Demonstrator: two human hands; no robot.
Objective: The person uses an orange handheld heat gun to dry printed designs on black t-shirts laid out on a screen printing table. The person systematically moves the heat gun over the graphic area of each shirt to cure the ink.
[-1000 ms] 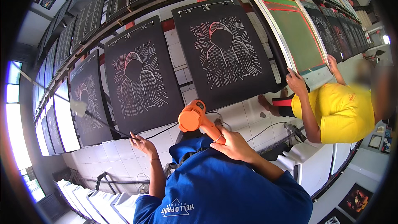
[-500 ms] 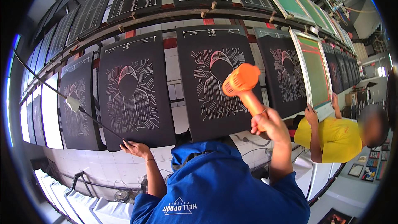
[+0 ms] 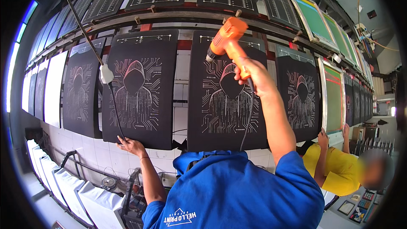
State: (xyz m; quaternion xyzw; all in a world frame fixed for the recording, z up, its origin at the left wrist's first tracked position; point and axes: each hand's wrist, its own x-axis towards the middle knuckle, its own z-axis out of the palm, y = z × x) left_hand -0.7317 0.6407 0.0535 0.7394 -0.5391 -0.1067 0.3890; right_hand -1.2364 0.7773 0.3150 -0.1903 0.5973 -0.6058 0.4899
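We judge the step as heating the print; it likely goes best with the orange heat gun (image 3: 231,34) swept evenly, its nozzle at a steady gap from the black panel (image 3: 201,133), and slack managed so no cord drags across the design. The gun is above the hooded-figure print's upper part. Our right hand (image 3: 257,76) wraps firmly around its handle; our left hand (image 3: 132,147), partly curled, pinches the black cord (image 3: 115,110) by the neighbouring panel's (image 3: 148,138) lower edge.
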